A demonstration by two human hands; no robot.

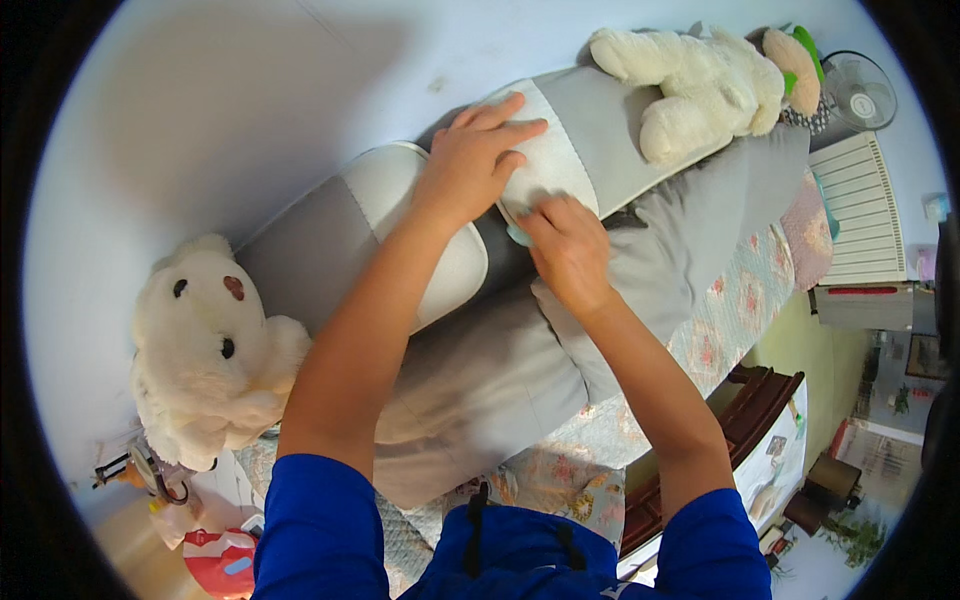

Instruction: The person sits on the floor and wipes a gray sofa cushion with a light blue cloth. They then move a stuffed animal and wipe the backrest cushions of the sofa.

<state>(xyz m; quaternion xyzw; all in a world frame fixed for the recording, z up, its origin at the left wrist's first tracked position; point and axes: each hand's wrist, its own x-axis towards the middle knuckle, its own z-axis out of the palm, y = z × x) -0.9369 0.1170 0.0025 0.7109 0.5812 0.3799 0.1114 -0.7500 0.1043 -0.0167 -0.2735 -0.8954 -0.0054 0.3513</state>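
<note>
My left hand [472, 165] rests on the white band [551, 154] of a grey-and-white padded backrest cushion [611, 124], its fingers spread. At the near edge of that cushion, my right hand [570, 251] is curled over a small pale blue-green cloth [517, 235]; its fingertips are blurred, and most of the cloth is hidden under them. A second grey-and-white cushion [300, 232] stands to the left, partly behind my left forearm. Between the two cushions is a dark gap [506, 247].
A white plush bear [202, 337] sits at the left end. Another cream plush toy [697, 82] lies on the right cushion, near an electric fan [859, 94]. Grey fabric seating [480, 390] and a floral quilted cover [720, 322] lie nearer me. A dark wooden table [757, 420] stands at right.
</note>
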